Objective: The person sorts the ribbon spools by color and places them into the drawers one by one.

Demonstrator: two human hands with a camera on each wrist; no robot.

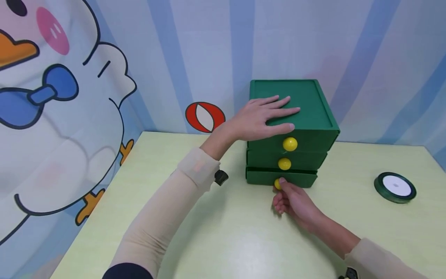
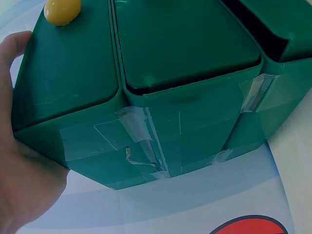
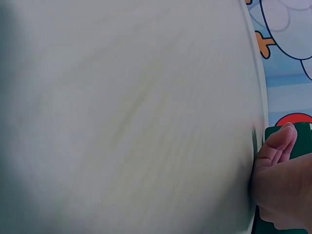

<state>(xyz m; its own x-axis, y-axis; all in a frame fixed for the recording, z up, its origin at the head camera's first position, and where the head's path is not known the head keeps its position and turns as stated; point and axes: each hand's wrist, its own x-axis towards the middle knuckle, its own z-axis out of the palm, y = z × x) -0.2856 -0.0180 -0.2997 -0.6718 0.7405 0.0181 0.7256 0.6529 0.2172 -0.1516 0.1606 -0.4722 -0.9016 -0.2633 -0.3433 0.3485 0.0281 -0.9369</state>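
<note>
A green three-drawer cabinet stands at the back of the table, a round yellow knob on each drawer. My left hand rests on its top with fingers spread, the thumb along the front edge. Low at the front, my right hand pinches the bottom yellow knob between thumb and fingers. The bottom drawer stands slightly out, with a dark gap along its upper edge. Above it, the middle knob and top knob are untouched. Clear tape joins the cabinet's sections in the left wrist view.
A dark green ribbon spool with a white centre lies on the pale table, right of the cabinet. Behind the table hangs a blue-striped backdrop with a large cartoon bird printed at the left.
</note>
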